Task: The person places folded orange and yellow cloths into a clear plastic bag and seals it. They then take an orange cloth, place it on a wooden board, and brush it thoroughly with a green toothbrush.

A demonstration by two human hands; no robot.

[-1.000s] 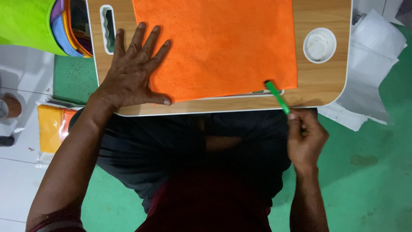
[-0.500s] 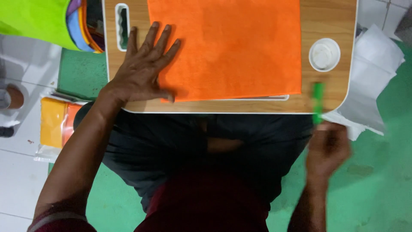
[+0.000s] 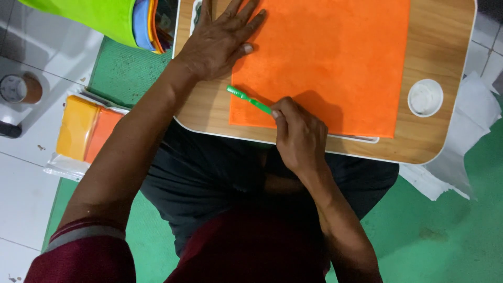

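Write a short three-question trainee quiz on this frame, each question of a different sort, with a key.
1. True or false: the left hand lies flat, partly on the orange sheet.
2. The right hand holds: A) a pair of scissors B) a green toothbrush C) a ruler
3. Fill in: the small white cup sits on the wooden ____.

Key: 1 true. 2 B. 3 lap table.
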